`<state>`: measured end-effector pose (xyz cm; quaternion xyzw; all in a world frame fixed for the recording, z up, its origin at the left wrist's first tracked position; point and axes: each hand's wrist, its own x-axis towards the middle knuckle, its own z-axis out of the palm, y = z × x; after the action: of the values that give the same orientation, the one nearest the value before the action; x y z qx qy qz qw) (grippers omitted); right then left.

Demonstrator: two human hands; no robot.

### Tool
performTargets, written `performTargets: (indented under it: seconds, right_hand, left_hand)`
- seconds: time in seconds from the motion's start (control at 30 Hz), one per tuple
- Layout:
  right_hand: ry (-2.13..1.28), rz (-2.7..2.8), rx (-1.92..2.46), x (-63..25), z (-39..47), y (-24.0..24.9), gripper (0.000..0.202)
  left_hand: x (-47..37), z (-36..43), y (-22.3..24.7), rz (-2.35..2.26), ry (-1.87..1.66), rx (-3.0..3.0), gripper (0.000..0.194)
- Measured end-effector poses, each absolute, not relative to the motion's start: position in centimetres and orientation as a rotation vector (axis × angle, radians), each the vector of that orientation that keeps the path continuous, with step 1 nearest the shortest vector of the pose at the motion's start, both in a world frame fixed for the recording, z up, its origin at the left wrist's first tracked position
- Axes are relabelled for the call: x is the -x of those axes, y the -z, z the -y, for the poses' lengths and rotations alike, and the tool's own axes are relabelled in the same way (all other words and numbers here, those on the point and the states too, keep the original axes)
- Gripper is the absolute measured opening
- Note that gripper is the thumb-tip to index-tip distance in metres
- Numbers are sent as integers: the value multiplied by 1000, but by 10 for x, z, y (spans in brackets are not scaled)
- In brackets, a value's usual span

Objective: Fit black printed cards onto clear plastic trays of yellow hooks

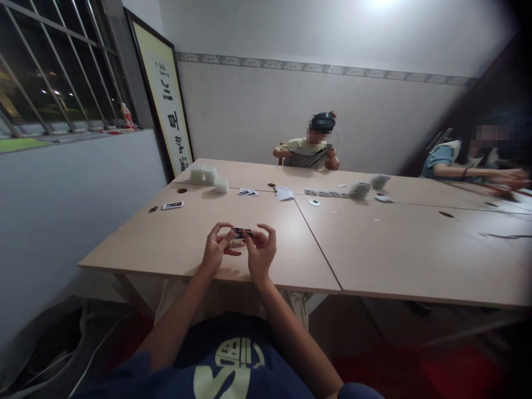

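Just above the near part of the table point(187, 249), both my hands hold a small clear piece with a dark printed face point(241, 232). It looks like a clear plastic case with a printed label, though its exact kind is too small to make out. My left hand point(214, 249) grips its left side between thumb and fingers. On the right side, my right hand point(261, 250) presses the thumb on the dark face, its index finger raised. Beyond my left hand lie a white-edged printed card point(173, 205) and a small dark item point(153, 209).
Stacked translucent pieces point(203, 174), printed cards point(247, 193), a white paper point(284, 193) and a white disc point(314, 203) lie farther back. More stacks point(359, 190) stand right. One person point(307, 152) sits opposite, another point(453, 158) at far right. The table's near edge point(266, 285) is close.
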<state>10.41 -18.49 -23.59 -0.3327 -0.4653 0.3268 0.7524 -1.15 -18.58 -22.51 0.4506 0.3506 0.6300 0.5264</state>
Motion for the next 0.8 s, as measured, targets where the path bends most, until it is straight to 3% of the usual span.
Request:
performTargets:
  seconds: [0.8]
  right_hand:
    - [-721, 999, 706, -103, 185, 237, 36]
  left_hand:
    - [12, 186, 224, -852, -1516, -1046, 57]
